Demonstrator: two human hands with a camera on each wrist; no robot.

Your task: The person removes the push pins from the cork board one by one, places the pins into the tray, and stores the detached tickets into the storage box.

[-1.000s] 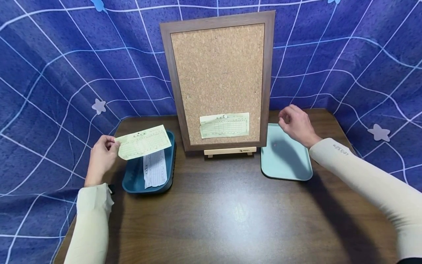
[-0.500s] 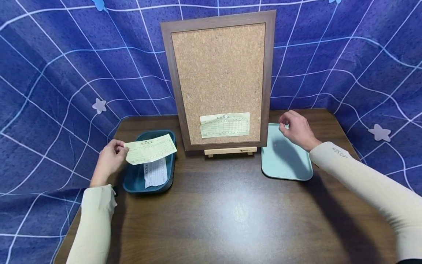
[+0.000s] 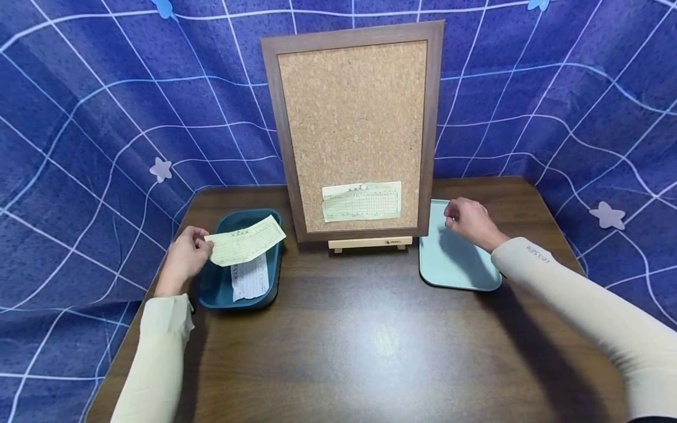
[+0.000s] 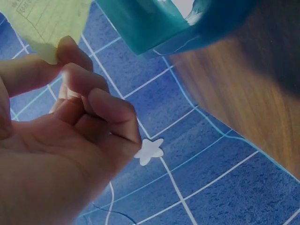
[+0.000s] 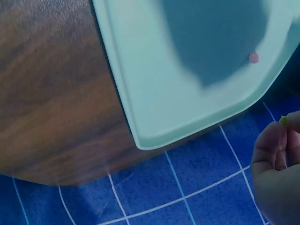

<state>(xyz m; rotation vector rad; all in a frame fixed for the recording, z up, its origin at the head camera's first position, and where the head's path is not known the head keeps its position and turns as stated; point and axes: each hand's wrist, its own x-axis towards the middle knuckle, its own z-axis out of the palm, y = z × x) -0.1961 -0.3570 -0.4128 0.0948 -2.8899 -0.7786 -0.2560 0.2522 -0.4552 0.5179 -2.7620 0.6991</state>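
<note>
My left hand (image 3: 186, 258) pinches the left end of a pale green receipt slip (image 3: 247, 242), held over a dark teal bin (image 3: 214, 301). Inside the bin lies a white printed slip (image 3: 250, 279). In the right wrist view, my right hand (image 5: 276, 164) pinches a tiny yellow-green pushpin (image 5: 283, 120) between thumb and finger; most of it is hidden. That hand is above the far part of a mint tray (image 3: 436, 267). A small pink pushpin (image 5: 253, 57) lies on the tray. Another green slip (image 3: 365, 204) hangs low on the corkboard (image 3: 354, 117) under a white pin (image 3: 363, 187).
The framed corkboard leans on a small wooden stand (image 3: 370, 242) at the back of the brown table (image 3: 338, 341). Bin and tray flank it. A blue gridded curtain (image 3: 79, 176) surrounds the table's back and sides.
My left hand has moved right and down with the green slip, further over the bin. My right hand has dipped slightly toward the tray, still pinched.
</note>
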